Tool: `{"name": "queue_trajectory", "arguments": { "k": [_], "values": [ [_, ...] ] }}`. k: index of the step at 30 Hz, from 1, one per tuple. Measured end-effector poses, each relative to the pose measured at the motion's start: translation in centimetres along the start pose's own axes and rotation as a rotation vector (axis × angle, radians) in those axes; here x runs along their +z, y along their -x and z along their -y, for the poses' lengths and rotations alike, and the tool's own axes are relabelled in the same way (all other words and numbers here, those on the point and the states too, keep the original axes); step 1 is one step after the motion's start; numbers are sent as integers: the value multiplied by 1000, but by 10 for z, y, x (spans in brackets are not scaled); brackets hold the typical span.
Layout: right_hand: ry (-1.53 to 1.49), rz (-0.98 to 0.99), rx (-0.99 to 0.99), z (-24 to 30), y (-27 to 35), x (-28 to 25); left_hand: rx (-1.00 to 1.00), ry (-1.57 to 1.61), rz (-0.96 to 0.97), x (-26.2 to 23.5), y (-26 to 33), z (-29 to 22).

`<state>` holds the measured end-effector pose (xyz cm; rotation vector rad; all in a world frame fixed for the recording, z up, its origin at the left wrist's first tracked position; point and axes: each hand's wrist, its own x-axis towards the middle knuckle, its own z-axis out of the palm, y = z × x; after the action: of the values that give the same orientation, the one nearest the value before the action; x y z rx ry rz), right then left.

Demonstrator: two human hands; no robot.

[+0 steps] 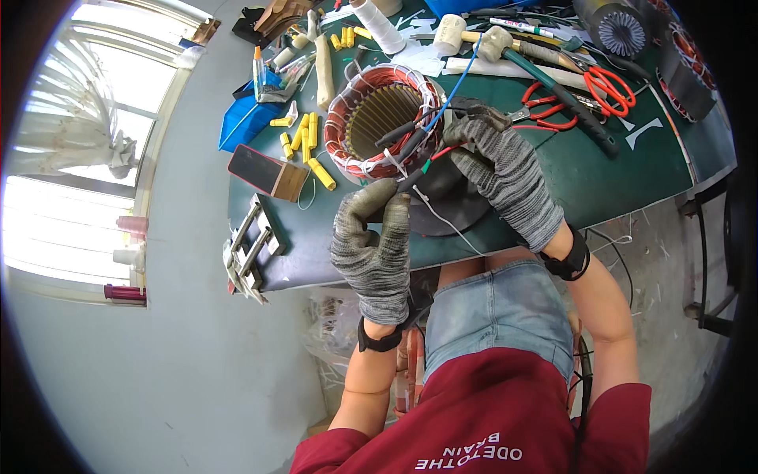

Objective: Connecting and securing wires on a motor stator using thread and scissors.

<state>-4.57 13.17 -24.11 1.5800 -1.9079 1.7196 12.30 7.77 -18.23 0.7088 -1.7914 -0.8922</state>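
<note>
- One wound stator sits on the green table, its bore facing up.
- At its near rim, the left hand pinches a black sleeve, probably to steady it.
- Right of it, the right hand curls narrowly by a red lead; exact grip hidden.
- Left of it: yellow tubes.
- Beyond its right side, mallets and red-handled scissors crowd the space.

- White thread cone
- Green-handled mallet — right of the cone
- Yellow tubes scattered left of the cone
- Curtained window — far left of the cone
</note>
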Motion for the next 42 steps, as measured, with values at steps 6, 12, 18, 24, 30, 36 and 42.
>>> {"name": "queue_trajectory", "arguments": {
  "k": [6,12,18,24,30,36,42],
  "values": [
    [39,-8,-95,7,-5,-12,6,13,-10,9,-1,1],
    [37,-68,-314,8,-27,-16,-162,292,6,20,-7,5],
    [-135,77,-183,0,-36,-19,-230,504,49,24,-8,0],
    [-71,35,-207,-6,-30,-11,-91,393,-61,42,-4,7],
    [95,-68,-396,-7,-37,-10,-75,212,-106,47,-7,12],
    [119,-149,-536,4,-54,30,1,4,-140,35,-10,14],
    [87,-176,-478,3,-56,35,393,-185,-69,20,-34,20]
  ]
}}
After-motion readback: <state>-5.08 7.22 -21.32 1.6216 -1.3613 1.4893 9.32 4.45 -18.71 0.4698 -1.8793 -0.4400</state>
